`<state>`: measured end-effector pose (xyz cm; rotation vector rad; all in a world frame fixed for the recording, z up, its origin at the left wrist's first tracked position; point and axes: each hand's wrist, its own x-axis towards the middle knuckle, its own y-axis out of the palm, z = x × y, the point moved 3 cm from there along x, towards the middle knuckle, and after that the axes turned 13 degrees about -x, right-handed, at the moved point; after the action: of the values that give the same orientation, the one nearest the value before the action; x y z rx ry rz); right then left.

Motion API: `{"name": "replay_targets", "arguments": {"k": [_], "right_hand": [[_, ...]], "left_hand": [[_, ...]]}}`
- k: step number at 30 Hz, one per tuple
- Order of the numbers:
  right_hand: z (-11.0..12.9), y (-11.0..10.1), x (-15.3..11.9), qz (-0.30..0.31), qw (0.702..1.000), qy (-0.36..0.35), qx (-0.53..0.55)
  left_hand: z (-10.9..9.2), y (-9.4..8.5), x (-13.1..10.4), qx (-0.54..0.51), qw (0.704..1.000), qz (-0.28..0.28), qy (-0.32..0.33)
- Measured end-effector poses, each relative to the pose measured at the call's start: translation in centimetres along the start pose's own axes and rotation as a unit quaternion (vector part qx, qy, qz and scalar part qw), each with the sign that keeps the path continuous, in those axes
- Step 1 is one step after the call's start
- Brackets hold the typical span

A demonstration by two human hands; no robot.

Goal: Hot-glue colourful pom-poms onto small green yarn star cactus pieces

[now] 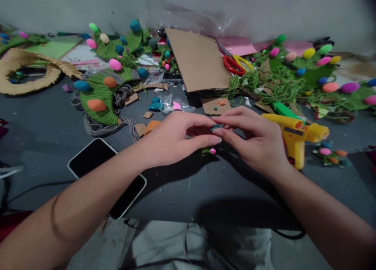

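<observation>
Over the middle of the table, my two hands meet at a small teal piece of clay (216,126). My right hand (255,139) pinches it between thumb and fingertips. My left hand (176,139) has its thumb and fingers closed round the same piece from the other side, and much of it is hidden by the fingers. Just below the fingertips, a small green piece with a pink ball (212,151) lies on the table. Beyond my hands is teal clay (156,104) with a pink lump in clear plastic wrapping.
A yellow glue gun (295,135) is right of my right hand. Under my left forearm lies a phone (92,158). Behind are a cardboard sheet (199,62), red-handled scissors (233,65), green yarn (273,86) and a green-wrapped shape (101,92) with coloured balls.
</observation>
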<state>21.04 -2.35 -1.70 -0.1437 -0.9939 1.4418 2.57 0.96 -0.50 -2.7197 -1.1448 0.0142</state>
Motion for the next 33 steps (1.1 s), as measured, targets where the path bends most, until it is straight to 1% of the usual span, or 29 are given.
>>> {"name": "replay_targets", "arguments": {"k": [3,5,8,11,13,15,18,20,22,24,27,30,33], "right_hand": [[0.5,0.2,-0.1,-0.013,1.0,-0.019,0.001],[0.4,0.1,-0.2,-0.013,1.0,-0.014,-0.002],[-0.3,-0.3,0.0,-0.025,1.0,0.014,-0.009],[-1.0,-0.8,0.2,-0.047,0.999,0.02,-0.004],[-1.1,-0.9,0.3,-0.042,0.999,0.012,0.006],[-0.9,-0.6,0.3,-0.022,1.0,0.004,0.016],[-0.3,-0.2,0.2,-0.016,1.0,-0.012,0.012],[0.1,0.0,0.1,-0.033,0.999,-0.021,-0.001],[0.4,0.0,0.0,-0.044,0.999,-0.028,-0.011],[0.4,-0.1,0.0,-0.041,0.999,-0.026,-0.017],[0.0,-0.4,0.1,-0.047,0.999,-0.01,-0.025],[-0.6,-0.8,0.2,-0.067,0.997,0.002,-0.024],[-0.8,-0.9,0.3,-0.054,0.999,0.002,-0.007]], "left_hand": [[-0.1,-0.3,0.0,0.064,0.997,-0.028,0.024],[-0.3,-0.5,-0.1,0.095,0.994,-0.039,0.035],[-0.4,-0.7,-0.1,0.096,0.993,-0.056,0.039],[-0.3,-0.8,-0.1,0.059,0.996,-0.068,0.03],[-0.1,-0.6,-0.1,0.018,0.998,-0.055,0.02],[0.0,-0.3,-0.1,-0.011,0.999,-0.03,0.012],[0.1,0.1,-0.1,-0.02,1.0,0.007,0.012],[0.1,0.1,-0.1,0.009,1.0,0.002,0.019],[-0.1,-0.1,-0.1,0.058,0.997,-0.024,0.032],[-0.3,-0.3,-0.1,0.09,0.994,-0.044,0.047],[-0.5,-0.5,-0.2,0.089,0.993,-0.056,0.056],[-0.4,-0.5,-0.1,0.085,0.994,-0.06,0.047],[-0.1,-0.2,0.0,0.037,0.999,-0.027,0.017]]}}
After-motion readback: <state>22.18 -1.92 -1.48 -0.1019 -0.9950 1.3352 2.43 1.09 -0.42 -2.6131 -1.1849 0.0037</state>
